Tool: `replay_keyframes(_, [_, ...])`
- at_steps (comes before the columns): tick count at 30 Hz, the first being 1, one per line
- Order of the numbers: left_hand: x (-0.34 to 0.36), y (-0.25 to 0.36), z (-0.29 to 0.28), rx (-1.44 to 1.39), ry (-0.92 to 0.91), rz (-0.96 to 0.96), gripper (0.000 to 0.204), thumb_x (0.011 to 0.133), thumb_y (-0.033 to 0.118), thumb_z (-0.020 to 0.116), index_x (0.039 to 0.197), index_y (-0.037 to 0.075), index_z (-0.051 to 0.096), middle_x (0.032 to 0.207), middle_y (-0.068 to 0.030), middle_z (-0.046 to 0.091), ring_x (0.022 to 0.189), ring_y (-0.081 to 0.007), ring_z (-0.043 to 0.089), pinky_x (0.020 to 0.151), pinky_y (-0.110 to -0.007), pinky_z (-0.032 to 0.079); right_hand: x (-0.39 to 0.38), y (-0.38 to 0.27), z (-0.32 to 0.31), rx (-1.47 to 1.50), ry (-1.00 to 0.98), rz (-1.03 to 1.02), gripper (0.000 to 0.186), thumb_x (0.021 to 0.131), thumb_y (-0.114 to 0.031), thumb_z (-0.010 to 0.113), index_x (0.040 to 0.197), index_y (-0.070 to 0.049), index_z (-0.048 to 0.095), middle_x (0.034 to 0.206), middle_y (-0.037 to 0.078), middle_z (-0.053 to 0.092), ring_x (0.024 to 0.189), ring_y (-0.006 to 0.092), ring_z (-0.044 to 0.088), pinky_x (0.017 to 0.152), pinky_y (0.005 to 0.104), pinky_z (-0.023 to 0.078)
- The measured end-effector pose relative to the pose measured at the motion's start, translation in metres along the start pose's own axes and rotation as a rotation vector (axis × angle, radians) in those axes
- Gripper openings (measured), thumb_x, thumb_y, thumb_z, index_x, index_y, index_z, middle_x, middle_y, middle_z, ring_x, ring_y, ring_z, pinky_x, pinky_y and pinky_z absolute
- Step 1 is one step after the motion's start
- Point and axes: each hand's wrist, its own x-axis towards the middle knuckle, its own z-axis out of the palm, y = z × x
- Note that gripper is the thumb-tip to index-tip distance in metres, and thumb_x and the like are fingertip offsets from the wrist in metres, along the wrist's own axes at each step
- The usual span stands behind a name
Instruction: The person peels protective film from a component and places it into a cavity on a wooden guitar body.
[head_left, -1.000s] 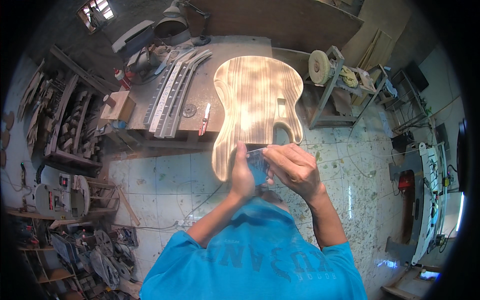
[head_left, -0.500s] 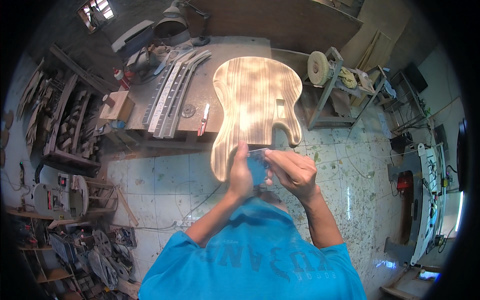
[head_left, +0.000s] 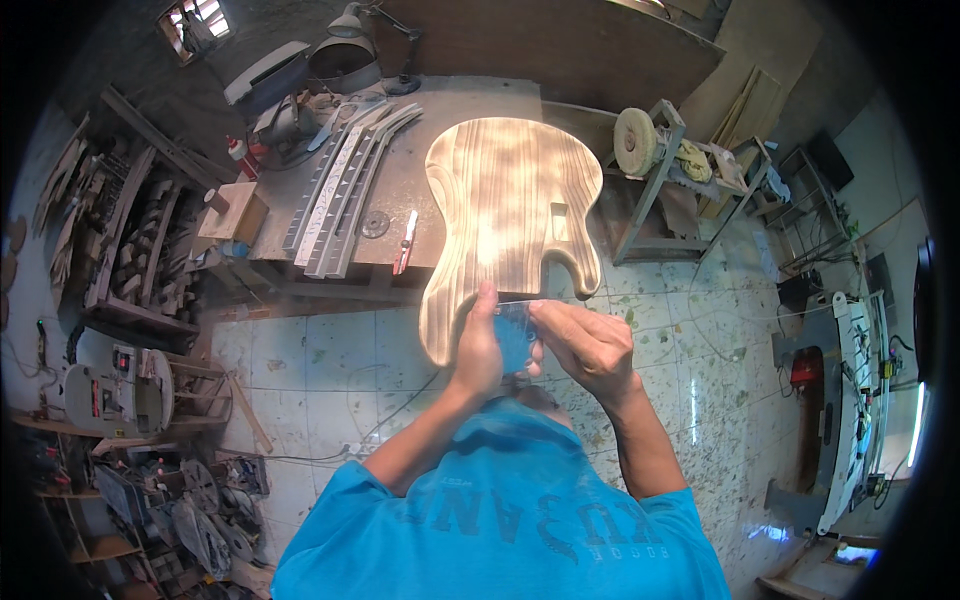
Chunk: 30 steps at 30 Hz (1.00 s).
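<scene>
A pale, striped wooden guitar body (head_left: 505, 215) lies on the workbench (head_left: 400, 180) and juts over its near edge. Just below that body's lower end I hold a small bluish sheet (head_left: 515, 335), probably sandpaper, between both hands. My left hand (head_left: 478, 345) grips its left side, thumb up against the body's edge. My right hand (head_left: 585, 345) pinches its right side. Both forearms rise from my blue shirt at the bottom.
Several guitar necks (head_left: 345, 185) lie on the bench's left, with a red-handled tool (head_left: 405, 240) beside them. A buffing wheel on a stand (head_left: 640, 145) is to the right. Shelves of wood (head_left: 120, 240) and machines (head_left: 110, 385) line the left. The floor is tiled.
My hands stay together at the guitar body's lower end. The right hand has shifted slightly on the blue sheet.
</scene>
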Motion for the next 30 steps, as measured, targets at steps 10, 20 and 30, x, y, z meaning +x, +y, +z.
replay_keyframes(10, [0.001,0.004,-0.003,-0.002,0.002,0.001,0.078,0.109,0.065,0.026,0.103,0.001,0.068,0.068,-0.0092,0.064,0.052,-0.0176,0.062,0.046,-0.028,0.047,0.009,0.003,-0.002,-0.037,-0.017,-0.062,0.034,0.078,-0.006,0.085,0.109,0.001,0.076,0.095,0.013,0.078,0.081,0.0244,0.078,0.068,0.0338,0.064])
replay_keyframes(20, [0.001,0.004,-0.005,-0.017,-0.032,-0.015,0.073,0.111,0.060,0.025,0.106,0.000,0.066,0.069,-0.0092,0.063,0.052,-0.0163,0.060,0.046,-0.028,0.048,0.012,0.009,-0.008,-0.050,-0.028,-0.124,0.029,0.081,-0.004,0.082,0.110,0.001,0.076,0.093,0.011,0.077,0.078,0.0239,0.077,0.065,0.0329,0.063])
replay_keyframes(30, [0.001,0.008,-0.001,-0.008,-0.023,0.016,0.072,0.112,0.058,0.025,0.109,-0.001,0.066,0.070,-0.0093,0.063,0.053,-0.0162,0.060,0.048,-0.028,0.051,0.013,0.009,-0.011,-0.066,-0.099,-0.109,0.032,0.081,-0.003,0.074,0.113,-0.002,0.076,0.097,0.011,0.077,0.080,0.0228,0.076,0.065,0.0332,0.060])
